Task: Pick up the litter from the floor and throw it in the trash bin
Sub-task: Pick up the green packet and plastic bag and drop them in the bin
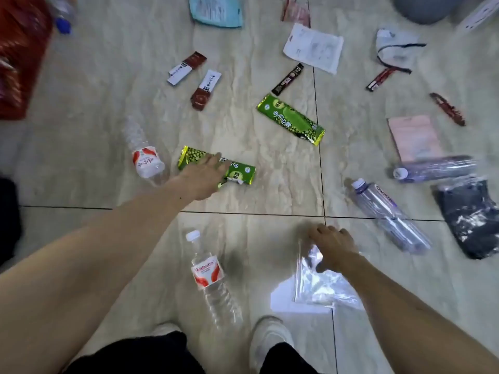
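Litter is lying scattered across the pale tiled floor (243, 44), and the person is bending over it with both bare arms stretched down. The left hand (201, 179) is reaching onto a green snack wrapper (239, 171) printed with peas, its fingers spread over the middle of the pack and touching it — whether they are closing around it cannot be told. Just to the left of that wrapper a clear water bottle (144, 155) with a red-and-white label is lying on its side. The right hand (333, 247) is pressing down on a crumpled clear plastic bag (316, 284), fingers curled at its upper edge; a firm grip is not clear. Between the two arms a second clear bottle with a white cap (209, 276) is lying near the person's white shoes (267, 338).

Farther off, a second green pea wrapper (291, 120) is resting well apart from the first. Two red-and-white sachets (194, 76) are lying beyond it, near a dark stick packet (287, 79) and a white pouch (313, 48). To the right, two purple-tinted bottles (386, 211) are lying beside a dark bag in plastic (469, 214) and a pink pouch (413, 137). No trash bin can be made out for certain.
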`<state>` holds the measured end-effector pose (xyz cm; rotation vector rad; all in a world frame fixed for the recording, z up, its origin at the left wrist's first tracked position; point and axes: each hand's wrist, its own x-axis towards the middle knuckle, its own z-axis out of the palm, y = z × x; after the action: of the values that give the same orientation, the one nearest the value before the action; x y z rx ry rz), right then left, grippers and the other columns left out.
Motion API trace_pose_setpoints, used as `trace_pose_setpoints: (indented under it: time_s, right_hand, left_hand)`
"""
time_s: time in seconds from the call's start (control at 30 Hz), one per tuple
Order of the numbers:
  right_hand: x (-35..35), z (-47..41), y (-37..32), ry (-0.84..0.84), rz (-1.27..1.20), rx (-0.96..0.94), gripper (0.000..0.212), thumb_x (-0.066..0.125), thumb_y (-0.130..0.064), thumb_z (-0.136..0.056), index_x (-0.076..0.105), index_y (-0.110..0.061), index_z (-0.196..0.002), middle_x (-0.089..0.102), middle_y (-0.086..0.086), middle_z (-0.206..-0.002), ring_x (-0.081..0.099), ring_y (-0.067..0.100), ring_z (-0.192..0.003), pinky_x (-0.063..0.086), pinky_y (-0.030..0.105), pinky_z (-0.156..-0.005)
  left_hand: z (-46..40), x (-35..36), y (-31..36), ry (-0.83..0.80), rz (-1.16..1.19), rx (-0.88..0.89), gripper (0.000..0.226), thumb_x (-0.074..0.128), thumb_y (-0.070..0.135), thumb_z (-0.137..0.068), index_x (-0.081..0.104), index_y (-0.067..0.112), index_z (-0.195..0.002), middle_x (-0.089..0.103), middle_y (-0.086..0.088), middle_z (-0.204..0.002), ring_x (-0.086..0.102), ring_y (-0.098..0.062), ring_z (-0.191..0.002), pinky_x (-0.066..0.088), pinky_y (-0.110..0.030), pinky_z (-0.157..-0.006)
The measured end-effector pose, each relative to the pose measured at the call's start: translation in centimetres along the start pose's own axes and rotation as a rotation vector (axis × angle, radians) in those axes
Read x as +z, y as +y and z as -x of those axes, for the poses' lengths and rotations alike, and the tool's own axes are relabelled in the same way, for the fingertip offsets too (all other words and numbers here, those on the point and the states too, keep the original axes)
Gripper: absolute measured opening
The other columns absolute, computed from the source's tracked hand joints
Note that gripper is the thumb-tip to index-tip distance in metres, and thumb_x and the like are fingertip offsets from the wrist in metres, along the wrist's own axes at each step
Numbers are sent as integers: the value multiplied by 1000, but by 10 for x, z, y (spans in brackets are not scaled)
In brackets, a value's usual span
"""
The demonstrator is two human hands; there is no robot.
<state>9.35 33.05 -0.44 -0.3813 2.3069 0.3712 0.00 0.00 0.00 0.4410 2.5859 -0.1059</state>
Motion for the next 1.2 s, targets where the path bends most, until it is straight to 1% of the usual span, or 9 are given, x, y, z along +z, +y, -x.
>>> trace_pose_setpoints:
  time_s: [0.17,0.27,0.4,0.53,0.67,0.77,0.93,1.07,1.2]
  right_hand:
    - [12,-19,-2,75,16,14,65,76,-32,-70,48,-18,-128,56,-2,-124,53,18,-117,38,32,-92]
    - [9,-24,-4,86,-67,25,43,74,-28,-74,60,-27,-115,65,-5,-115,60,15,-109,37,31,-91]
    - [-5,-30,-17,79,-170,-21,30,65,-41,-87,62,-30,-115,68,-1,-114,64,24,-107,45,30,-82]
    - [-49,-42,-36,78,-255,-180,5,60,-20,-87,55,-20,-88,67,11,-103,63,32,-99,50,38,-81]
    - [-107,-44,-62,104,-337,-254,4,65,-16,-83,65,-14,-87,71,10,-97,65,27,-94,52,34,-78]
    - [-147,-37,-84,88,-418,-294,12,69,-17,-80,60,-20,-71,70,1,-83,67,19,-85,47,24,-63]
    - [-176,-20,-143,-51,-535,-390,23,69,-29,-82,58,-17,-66,63,-1,-65,60,19,-63,45,27,-60]
    - [-161,-20,-193,-116,-464,-378,28,58,-38,-93,56,-11,-83,54,5,-84,54,25,-78,40,28,-56]
    - [-143,-24,-225,-112,-431,-301,42,61,-48,-89,50,-12,-70,52,3,-84,54,24,-80,38,27,-56]
  left_hand:
    - [-22,28,-8,3,-175,-11,76,48,10,-96,-2,14,-153,2,-13,-161,19,-32,-145,38,-44,-107]
    - [-21,39,-11,63,-237,-12,82,58,5,-86,10,14,-152,26,-12,-151,37,-31,-132,45,-40,-96]
    - [-20,44,-8,170,-311,-11,57,51,7,-87,31,9,-140,50,-10,-130,46,-29,-120,40,-35,-96]
    - [-10,30,-9,146,-7,-68,44,58,21,-90,40,6,-127,44,-17,-120,57,-37,-104,47,-44,-84]
    - [5,2,-25,228,200,-163,52,59,34,-91,39,5,-129,42,-19,-122,59,-42,-99,47,-50,-81]
    - [21,-16,-45,315,262,-247,55,59,39,-89,39,6,-128,47,-19,-121,58,-42,-104,45,-51,-81]
    - [51,-17,-85,352,282,-470,58,64,43,-84,39,8,-124,50,-17,-121,54,-40,-111,44,-52,-86]
    - [60,-2,-104,372,344,-638,65,66,43,-82,37,7,-127,47,-19,-126,52,-40,-114,42,-52,-88]
    - [58,13,-116,365,408,-745,80,69,48,-78,32,6,-134,46,-20,-127,50,-39,-116,41,-51,-90]
